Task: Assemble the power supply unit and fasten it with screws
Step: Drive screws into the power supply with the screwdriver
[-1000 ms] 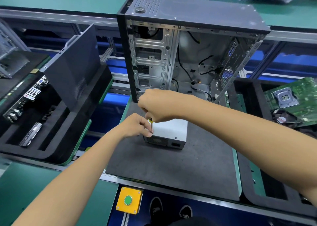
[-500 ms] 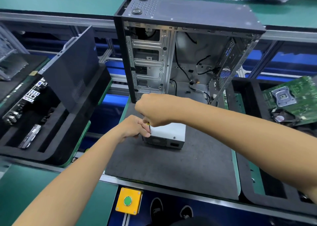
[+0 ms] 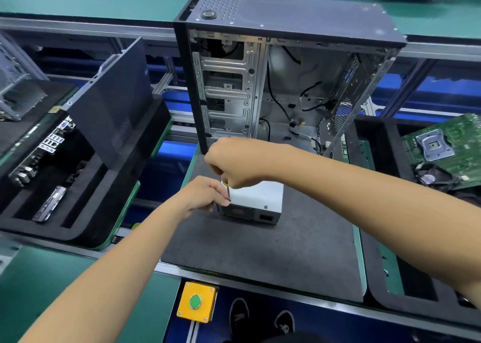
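A small silver power supply unit (image 3: 256, 199) lies on the dark foam mat (image 3: 260, 249), its fan grille and socket facing me. My right hand (image 3: 234, 164) grips a screwdriver (image 3: 228, 193) with a yellow handle, its thin shaft pointing down at the unit's near left corner. My left hand (image 3: 205, 194) pinches at the shaft's tip by that corner; whether a screw sits there is hidden. Behind the hands stands an open computer case (image 3: 281, 82) with its side off, loose black cables inside.
A black foam tray (image 3: 78, 186) at the left holds a dark side panel and a motherboard's port row. At the right another tray carries a green motherboard (image 3: 447, 147). A yellow box with a green button (image 3: 195, 302) sits at the bench's front edge. Papers lie at the far back.
Both hands have stayed at the unit's left corner, with only small shifts; the screwdriver remains upright there. The view has moved slightly.
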The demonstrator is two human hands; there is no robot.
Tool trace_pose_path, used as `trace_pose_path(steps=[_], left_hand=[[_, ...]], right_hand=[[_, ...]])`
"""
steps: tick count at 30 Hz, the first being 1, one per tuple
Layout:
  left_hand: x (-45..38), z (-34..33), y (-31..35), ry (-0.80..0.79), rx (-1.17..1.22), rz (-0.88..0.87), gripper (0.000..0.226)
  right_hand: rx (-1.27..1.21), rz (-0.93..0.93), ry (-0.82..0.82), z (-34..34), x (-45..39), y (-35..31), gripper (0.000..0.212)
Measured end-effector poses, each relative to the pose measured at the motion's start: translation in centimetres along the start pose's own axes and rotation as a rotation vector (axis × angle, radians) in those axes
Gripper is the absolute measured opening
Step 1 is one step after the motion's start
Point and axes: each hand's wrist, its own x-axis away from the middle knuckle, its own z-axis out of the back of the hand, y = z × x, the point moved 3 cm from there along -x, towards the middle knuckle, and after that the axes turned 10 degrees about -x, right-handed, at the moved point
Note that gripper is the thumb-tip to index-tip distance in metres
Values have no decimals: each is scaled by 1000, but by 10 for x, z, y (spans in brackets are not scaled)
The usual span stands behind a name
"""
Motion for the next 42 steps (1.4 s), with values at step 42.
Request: trace_pose_path(steps=[42], left_hand=[[-6, 2, 1, -46, 23, 103, 24]], right_hand=[[-246, -56, 42, -3, -4, 17, 12]])
